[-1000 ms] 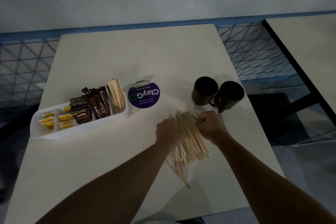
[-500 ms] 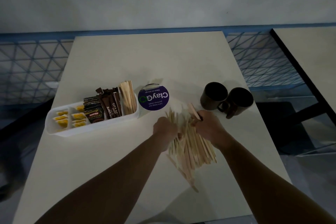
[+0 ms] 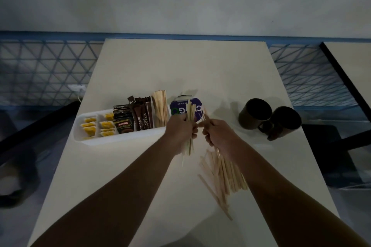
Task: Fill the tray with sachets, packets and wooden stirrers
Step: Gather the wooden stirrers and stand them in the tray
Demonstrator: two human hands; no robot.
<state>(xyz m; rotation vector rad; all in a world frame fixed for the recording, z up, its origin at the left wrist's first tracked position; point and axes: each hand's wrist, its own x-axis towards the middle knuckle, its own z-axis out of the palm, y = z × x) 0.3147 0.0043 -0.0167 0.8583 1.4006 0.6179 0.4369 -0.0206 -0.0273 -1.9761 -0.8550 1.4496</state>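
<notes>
Stirrers of pale wood lie in a loose heap (image 3: 222, 176) on the cream rectangular table (image 3: 180, 66), toward its right edge and just nearer than the right hand (image 3: 218, 134). That hand is curled, pinching a few thin sticks (image 3: 204, 115) above the heap. Just beside it, the left hand (image 3: 180, 130) grips an upright bundle of wooden stirrers (image 3: 189, 114), whose ends show above and below the fist. Past the left hand, near the table's left edge, a long white plastic tray (image 3: 120, 138) holds yellow sachets (image 3: 88, 126) at its left end, dark coffee packets (image 3: 124, 124) in the middle and standing stirrers (image 3: 160, 109) at its right end. A round purple-lidded tub (image 3: 176, 110) sits behind both hands. Two dark mugs (image 3: 255, 114) stand by the right edge.
</notes>
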